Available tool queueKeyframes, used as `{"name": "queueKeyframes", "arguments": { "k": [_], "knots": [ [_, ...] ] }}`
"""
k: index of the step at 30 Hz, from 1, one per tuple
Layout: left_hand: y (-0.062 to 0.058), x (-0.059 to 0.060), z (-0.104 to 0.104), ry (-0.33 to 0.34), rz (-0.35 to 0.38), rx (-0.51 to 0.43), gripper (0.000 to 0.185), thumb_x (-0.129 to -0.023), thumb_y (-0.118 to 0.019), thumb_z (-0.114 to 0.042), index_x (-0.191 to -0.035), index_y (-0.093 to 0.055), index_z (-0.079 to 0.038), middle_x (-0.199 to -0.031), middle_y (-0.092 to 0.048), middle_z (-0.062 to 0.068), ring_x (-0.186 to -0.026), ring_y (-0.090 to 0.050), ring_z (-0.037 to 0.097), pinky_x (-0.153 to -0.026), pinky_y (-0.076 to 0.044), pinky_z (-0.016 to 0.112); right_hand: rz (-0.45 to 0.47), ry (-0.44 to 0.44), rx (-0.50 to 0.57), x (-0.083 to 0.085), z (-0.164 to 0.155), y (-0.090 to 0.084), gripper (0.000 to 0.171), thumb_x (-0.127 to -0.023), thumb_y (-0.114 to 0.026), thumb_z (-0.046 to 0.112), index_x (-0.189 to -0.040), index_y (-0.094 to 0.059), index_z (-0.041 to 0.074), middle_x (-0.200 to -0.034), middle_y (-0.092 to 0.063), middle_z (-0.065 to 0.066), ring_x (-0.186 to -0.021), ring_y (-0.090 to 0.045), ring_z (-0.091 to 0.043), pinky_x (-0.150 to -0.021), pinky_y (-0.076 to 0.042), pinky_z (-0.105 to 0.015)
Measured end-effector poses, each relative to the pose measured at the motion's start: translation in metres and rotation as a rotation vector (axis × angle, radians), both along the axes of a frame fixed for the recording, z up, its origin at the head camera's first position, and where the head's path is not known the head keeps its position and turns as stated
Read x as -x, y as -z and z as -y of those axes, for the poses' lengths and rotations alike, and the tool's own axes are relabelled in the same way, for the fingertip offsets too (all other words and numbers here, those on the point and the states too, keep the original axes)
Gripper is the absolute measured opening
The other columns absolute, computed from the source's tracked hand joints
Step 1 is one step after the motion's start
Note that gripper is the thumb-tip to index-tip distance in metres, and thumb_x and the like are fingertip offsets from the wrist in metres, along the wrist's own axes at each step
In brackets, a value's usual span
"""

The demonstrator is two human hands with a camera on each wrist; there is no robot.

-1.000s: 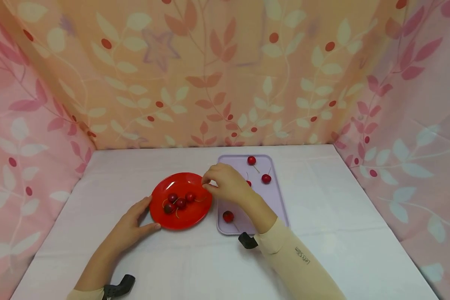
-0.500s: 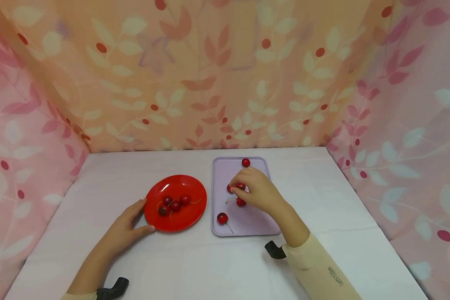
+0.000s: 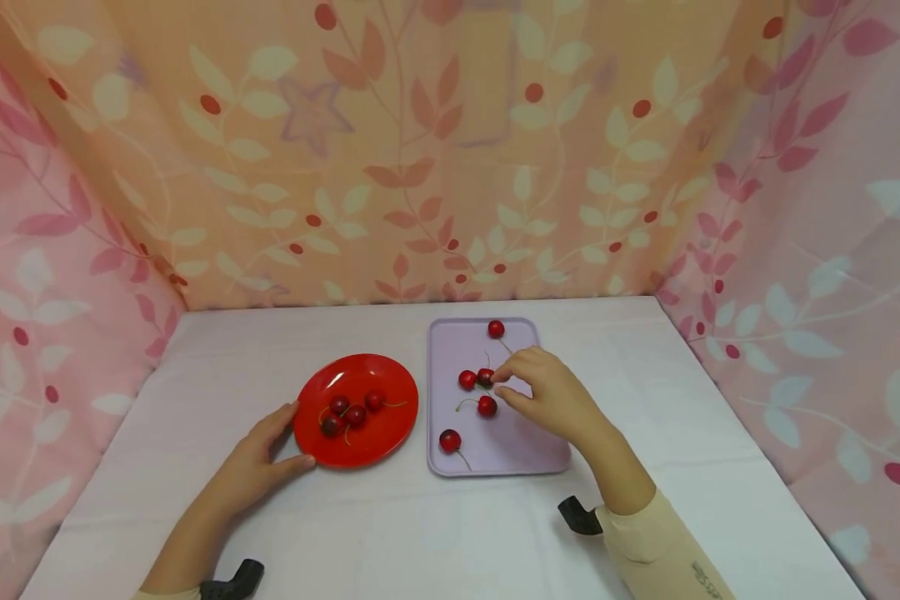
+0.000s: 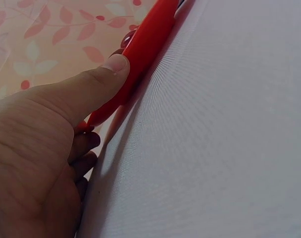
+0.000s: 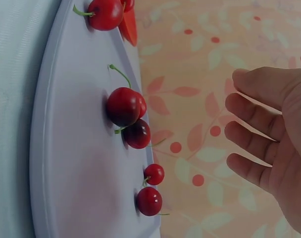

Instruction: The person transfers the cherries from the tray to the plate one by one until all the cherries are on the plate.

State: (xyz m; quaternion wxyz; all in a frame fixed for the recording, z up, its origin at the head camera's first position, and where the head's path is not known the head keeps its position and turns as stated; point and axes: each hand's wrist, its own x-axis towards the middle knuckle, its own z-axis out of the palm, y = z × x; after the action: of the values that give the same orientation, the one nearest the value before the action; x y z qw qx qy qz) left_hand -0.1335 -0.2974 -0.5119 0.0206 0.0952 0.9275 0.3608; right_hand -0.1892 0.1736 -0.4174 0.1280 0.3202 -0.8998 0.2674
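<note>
A red plate (image 3: 390,425) with several cherries (image 3: 347,414) sits left of a lavender tray (image 3: 510,450). My left hand (image 3: 258,454) holds the plate's near-left rim (image 4: 140,47), thumb (image 4: 103,79) on the edge and fingers curled under it. Several more cherries lie on the tray. My right hand (image 3: 501,383) hovers over the tray's middle with relaxed, empty fingers (image 5: 249,124). Its fingertips are right beside a dark cherry (image 3: 485,377) that lies next to another (image 3: 467,379). A further cherry (image 3: 487,406) sits just below the hand.
One cherry (image 3: 496,328) lies at the tray's far end and one (image 3: 450,440) near its front-left corner. A white cloth (image 3: 420,533) covers the table. Leaf-patterned fabric walls (image 3: 420,167) close off the back and both sides. Black wrist mounts (image 3: 579,517) sit on both forearms.
My right hand moved from above the plate's right rim over to the tray's middle, and its fingers have since spread beside the cherries. My left hand stayed on the plate.
</note>
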Motion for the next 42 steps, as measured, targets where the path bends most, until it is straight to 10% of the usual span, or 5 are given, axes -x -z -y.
{"name": "queueKeyframes", "arguments": {
  "k": [12,42],
  "knots": [
    [-0.002,-0.003,-0.001,0.0,-0.025,0.002,0.099,-0.082,-0.083,-0.048,-0.159,-0.036,-0.008,-0.161,-0.038,0.021,-0.149,-0.031,0.047,-0.114,-0.031,0.071,0.197,-0.022,-0.076,-0.003,0.014,0.017,0.013,-0.09,-0.08,0.024,-0.101,-0.077,0.02,-0.096,-0.07,0.013,-0.098,-0.064,-0.014,-0.089,-0.055,-0.033],
    [-0.001,-0.003,-0.003,-0.015,-0.014,0.022,0.1,-0.082,-0.082,-0.05,-0.161,-0.034,-0.012,-0.163,-0.035,0.021,-0.149,-0.031,0.048,-0.113,-0.032,0.072,0.287,-0.138,-0.277,-0.015,0.035,0.055,0.024,-0.081,-0.087,0.036,-0.098,-0.074,0.024,-0.093,-0.064,0.015,-0.086,-0.056,-0.002,-0.084,-0.054,-0.026]
  ]
}}
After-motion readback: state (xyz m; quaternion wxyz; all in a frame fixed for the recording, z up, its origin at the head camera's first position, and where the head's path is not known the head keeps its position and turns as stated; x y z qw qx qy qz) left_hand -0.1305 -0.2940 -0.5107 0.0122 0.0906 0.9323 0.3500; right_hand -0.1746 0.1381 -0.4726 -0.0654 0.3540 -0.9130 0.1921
